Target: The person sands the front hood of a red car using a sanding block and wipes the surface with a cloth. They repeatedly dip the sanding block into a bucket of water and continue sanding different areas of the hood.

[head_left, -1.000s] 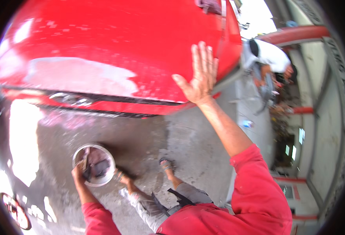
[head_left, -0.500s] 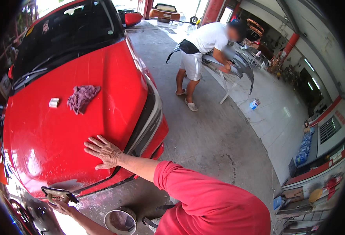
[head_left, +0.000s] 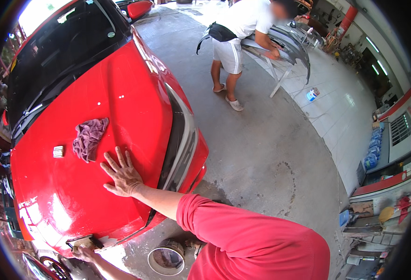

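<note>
My right hand (head_left: 121,175) lies flat on the red car hood (head_left: 60,177) with its fingers spread. My left hand (head_left: 84,250) grips a dark, flat rectangular block (head_left: 85,241) at the hood's lower front edge, its fingers partly hidden behind it. A crumpled purple cloth (head_left: 89,139) rests just above my right hand, and a small pale block (head_left: 58,151) sits to its left. On the concrete below stands a round bucket (head_left: 165,259), with contents I cannot make out.
A co-worker in white (head_left: 227,60) bends over a dark panel (head_left: 289,51) on a stand (head_left: 280,79). A can (head_left: 312,94) sits on pale tiles at right. A bag of blue items (head_left: 373,147) and shelf clutter (head_left: 368,214) line the right wall. The car's windshield (head_left: 60,46) is at top left.
My left hand has risen from the bucket to the hood's front with the block. My right hand stays on the hood. The view has swung up to show the windshield and co-worker.
</note>
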Demonstrator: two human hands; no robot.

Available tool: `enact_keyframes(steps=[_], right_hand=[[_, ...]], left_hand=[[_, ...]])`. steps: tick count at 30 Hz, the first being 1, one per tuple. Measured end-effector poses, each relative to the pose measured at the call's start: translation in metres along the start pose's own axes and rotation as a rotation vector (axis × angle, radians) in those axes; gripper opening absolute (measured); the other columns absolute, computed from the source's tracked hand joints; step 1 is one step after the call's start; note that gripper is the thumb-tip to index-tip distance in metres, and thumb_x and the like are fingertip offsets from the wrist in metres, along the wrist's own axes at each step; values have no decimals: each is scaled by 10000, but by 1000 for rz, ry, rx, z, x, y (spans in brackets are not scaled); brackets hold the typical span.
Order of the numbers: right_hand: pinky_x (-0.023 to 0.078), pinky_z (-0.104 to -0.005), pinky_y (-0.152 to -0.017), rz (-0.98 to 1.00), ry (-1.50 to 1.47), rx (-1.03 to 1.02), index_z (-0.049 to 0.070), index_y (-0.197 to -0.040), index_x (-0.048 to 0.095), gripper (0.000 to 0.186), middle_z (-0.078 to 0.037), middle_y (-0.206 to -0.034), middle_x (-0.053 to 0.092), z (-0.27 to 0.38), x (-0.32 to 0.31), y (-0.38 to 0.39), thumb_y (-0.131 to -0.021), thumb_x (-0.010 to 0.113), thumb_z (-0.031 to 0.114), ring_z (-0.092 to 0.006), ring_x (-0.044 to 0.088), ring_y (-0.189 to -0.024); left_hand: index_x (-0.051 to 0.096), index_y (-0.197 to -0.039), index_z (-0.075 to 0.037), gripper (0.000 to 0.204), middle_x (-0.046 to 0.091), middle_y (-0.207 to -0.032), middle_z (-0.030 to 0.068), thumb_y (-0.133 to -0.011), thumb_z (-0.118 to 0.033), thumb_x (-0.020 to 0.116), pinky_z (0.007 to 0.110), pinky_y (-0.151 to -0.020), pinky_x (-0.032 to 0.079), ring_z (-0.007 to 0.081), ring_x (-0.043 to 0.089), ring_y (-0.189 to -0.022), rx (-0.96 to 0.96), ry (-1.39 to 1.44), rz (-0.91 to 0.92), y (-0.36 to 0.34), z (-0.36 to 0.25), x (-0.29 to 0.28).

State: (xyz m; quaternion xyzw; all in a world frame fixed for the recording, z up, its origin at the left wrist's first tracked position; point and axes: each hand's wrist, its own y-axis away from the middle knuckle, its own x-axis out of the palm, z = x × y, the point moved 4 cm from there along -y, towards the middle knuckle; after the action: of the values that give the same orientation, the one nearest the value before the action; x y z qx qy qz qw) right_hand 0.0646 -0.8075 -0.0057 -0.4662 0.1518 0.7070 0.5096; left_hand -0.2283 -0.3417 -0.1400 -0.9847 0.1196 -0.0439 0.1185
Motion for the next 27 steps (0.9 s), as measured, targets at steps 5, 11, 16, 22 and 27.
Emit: enact_keyframes(steps=[5, 11, 16, 22, 27], right_hand=[[19, -696, -1304, 16, 46, 22, 203, -1677, 386, 877, -124, -1811, 100, -10, -1, -3, -967, 572, 681, -507, -44, -1636], [10, -707, -1300, 74, 86, 62, 211, -1684, 370, 895, -101, -1809, 121, -14, -8, -11, -966, 557, 711, -472, -56, -1645], [17, -718, -1294, 62, 85, 50, 208, -1678, 382, 908, -92, -1802, 160, -9, -2, -21, -958, 552, 734, -423, -25, -1658], [34, -732, -1286, 59, 108, 95, 190, -1667, 402, 899, -114, -1798, 165, -30, -2, -10, -954, 589, 704, -430, -16, -1657], [43, -740, -1281, 32, 79, 40, 177, -1664, 406, 902, -124, -1796, 170, -7, 2, -18, -952, 595, 698, -439, -9, -1655]], left_hand=[[460, -1489, -70, 610, 620, -1203, 208, -995, -355, 676, 406, -588, 651, 322, 698, -844, -26, -80, -45, -32, -31, 18], [332, -1647, -149, 917, 533, -1536, 205, -978, -702, 628, 344, -580, 663, 323, 707, -1050, 25, -325, -134, 162, -43, 87], [410, -1635, -187, 748, 616, -1464, 191, -1050, -626, 568, 324, -586, 671, 306, 754, -906, -97, -273, -99, 71, -55, 64], [468, -1554, -78, 821, 573, -1379, 208, -1004, -678, 573, 351, -567, 633, 302, 681, -958, -322, -170, -67, 38, -61, 79], [466, -1583, -123, 693, 599, -1466, 172, -1048, -531, 633, 438, -765, 611, 317, 672, -1094, 121, -277, -100, 156, -7, 70]])
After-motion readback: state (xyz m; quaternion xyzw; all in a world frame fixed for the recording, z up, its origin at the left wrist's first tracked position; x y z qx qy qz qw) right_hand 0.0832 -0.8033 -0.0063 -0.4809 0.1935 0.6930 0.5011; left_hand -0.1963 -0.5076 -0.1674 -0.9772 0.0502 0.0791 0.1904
